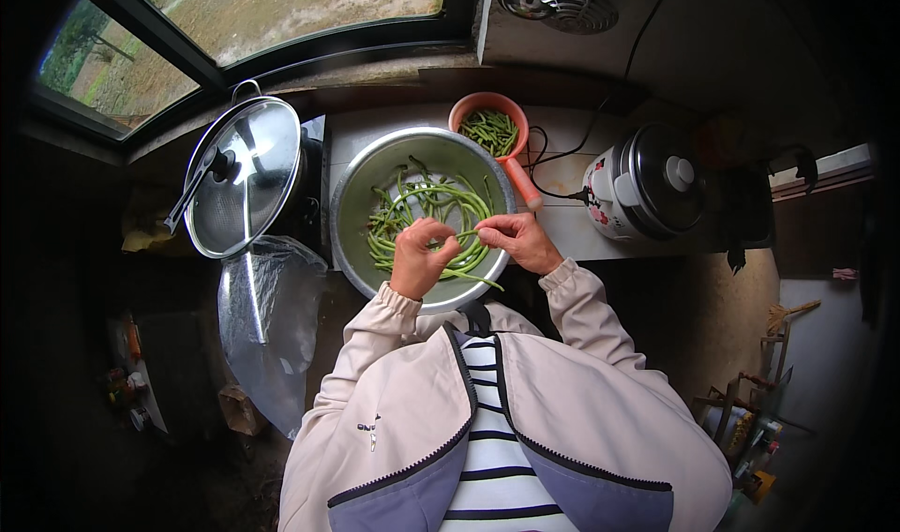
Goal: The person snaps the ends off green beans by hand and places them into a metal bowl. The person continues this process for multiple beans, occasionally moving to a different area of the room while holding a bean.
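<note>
Over a wide metal basin [350, 251] my two hands hold a green long bean [465, 236] between them. My left hand [420, 256] grips one part of it, fingers curled, near the basin's middle. At the basin's right rim, my right hand [521, 241] pinches the bean with thumb and fingertips. Long green beans [437, 193] lie curled in the basin, with shorter pieces at its left side. Behind the basin, touching or close to its rim, is an orange plastic ladle [522, 180] holding cut bean pieces [490, 131].
A pan with a glass lid [264, 173] stands at the left, a clear plastic bag [271, 321] hanging below it. To the right is a flowered rice cooker [619, 187] with its cord on the tiled counter [562, 219]. A window runs along the back left.
</note>
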Action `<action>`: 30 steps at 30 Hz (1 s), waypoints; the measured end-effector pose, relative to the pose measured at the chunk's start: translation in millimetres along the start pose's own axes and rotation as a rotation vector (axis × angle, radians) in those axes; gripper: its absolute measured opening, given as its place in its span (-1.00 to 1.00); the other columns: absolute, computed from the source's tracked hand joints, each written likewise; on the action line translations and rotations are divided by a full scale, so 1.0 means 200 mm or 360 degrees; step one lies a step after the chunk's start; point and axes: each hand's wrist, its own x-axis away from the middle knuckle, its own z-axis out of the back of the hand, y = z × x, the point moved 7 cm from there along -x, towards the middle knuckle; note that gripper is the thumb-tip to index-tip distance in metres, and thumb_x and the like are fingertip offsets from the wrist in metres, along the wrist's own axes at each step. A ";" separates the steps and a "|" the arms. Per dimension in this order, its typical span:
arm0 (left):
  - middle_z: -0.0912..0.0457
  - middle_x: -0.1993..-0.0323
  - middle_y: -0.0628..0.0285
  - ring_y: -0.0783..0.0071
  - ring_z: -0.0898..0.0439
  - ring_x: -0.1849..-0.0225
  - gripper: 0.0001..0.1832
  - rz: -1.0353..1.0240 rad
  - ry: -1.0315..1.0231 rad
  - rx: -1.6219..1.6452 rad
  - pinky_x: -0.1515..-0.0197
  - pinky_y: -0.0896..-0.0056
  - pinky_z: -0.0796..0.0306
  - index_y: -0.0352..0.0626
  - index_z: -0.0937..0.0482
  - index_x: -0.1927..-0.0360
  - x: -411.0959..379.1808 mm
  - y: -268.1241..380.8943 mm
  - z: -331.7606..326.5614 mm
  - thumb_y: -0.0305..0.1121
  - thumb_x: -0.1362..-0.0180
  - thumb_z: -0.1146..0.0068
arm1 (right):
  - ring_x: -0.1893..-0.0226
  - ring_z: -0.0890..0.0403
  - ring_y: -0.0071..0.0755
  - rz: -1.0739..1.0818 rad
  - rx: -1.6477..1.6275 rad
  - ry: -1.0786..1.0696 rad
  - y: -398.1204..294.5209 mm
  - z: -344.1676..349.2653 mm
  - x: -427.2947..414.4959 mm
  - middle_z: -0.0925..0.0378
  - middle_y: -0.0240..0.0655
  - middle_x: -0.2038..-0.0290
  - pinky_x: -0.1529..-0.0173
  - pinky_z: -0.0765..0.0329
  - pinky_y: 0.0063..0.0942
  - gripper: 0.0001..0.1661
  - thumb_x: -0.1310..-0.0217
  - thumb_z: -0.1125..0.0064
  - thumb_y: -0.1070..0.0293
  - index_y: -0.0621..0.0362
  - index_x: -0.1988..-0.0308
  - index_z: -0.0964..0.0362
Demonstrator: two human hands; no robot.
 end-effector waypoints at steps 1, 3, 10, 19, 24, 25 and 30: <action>-0.62 0.50 0.21 0.40 -0.58 0.43 -0.89 0.0045 0.0017 0.0064 0.29 0.41 -0.42 -0.26 -0.68 0.42 0.01 -0.02 0.00 -0.45 0.02 -0.25 | 0.28 -0.58 -0.67 0.0002 -0.0004 0.0005 0.00 0.00 0.00 -0.64 -0.45 0.31 0.13 -0.53 -0.64 -0.71 -0.35 -0.24 0.31 0.33 0.08 -0.60; -0.64 0.50 0.19 0.45 -0.60 0.43 -0.87 0.0163 0.0016 0.0166 0.30 0.43 -0.43 -0.28 -0.69 0.40 0.02 -0.06 -0.01 -0.44 0.01 -0.24 | 0.29 -0.58 -0.67 0.0006 -0.0003 0.0008 -0.01 0.00 0.00 -0.64 -0.45 0.32 0.14 -0.53 -0.65 -0.71 -0.35 -0.24 0.31 0.33 0.08 -0.61; -0.67 0.52 0.27 0.61 -0.58 0.45 -0.81 0.0550 -0.0097 0.0475 0.31 0.52 -0.45 -0.33 -0.71 0.33 0.05 -0.22 -0.06 -0.41 -0.04 -0.24 | 0.30 -0.58 -0.67 0.0027 0.0006 0.0015 -0.02 -0.01 0.00 -0.64 -0.45 0.33 0.15 -0.53 -0.65 -0.71 -0.35 -0.24 0.32 0.33 0.09 -0.61; -0.72 0.39 0.22 0.57 -0.65 0.31 -0.80 0.0769 -0.0216 0.0790 0.14 0.56 -0.50 -0.37 -0.69 0.26 0.06 -0.29 -0.11 -0.41 -0.15 -0.18 | 0.33 -0.56 -0.68 -0.0008 0.0008 0.0009 -0.01 -0.01 -0.01 -0.63 -0.47 0.34 0.17 -0.52 -0.66 -0.71 -0.35 -0.25 0.31 0.31 0.07 -0.61; -0.71 0.32 0.24 0.55 -0.63 0.27 -0.79 0.0813 -0.0308 0.0997 0.08 0.52 -0.49 -0.34 -0.69 0.22 0.07 -0.31 -0.13 -0.37 -0.24 -0.18 | 0.34 -0.56 -0.67 0.0007 0.0010 0.0045 -0.01 0.01 -0.02 -0.63 -0.46 0.34 0.18 -0.52 -0.65 -0.70 -0.36 -0.24 0.29 0.31 0.08 -0.62; -0.71 0.31 0.25 0.55 -0.63 0.26 -0.79 0.0828 -0.0342 0.1077 0.07 0.51 -0.49 -0.33 -0.68 0.21 0.07 -0.31 -0.13 -0.36 -0.26 -0.18 | 0.34 -0.56 -0.67 0.0015 0.0012 0.0061 -0.02 0.02 -0.02 -0.63 -0.45 0.34 0.19 -0.52 -0.65 -0.70 -0.36 -0.24 0.28 0.31 0.09 -0.62; -0.67 0.25 0.27 0.54 -0.60 0.20 -0.79 0.0991 -0.0582 0.1584 0.01 0.47 -0.45 -0.28 -0.65 0.16 0.09 -0.29 -0.18 -0.32 -0.32 -0.19 | 0.38 -0.55 -0.67 -0.0049 -0.0115 0.0048 0.01 0.03 -0.03 -0.63 -0.45 0.38 0.22 -0.52 -0.66 -0.71 -0.36 -0.24 0.27 0.31 0.12 -0.62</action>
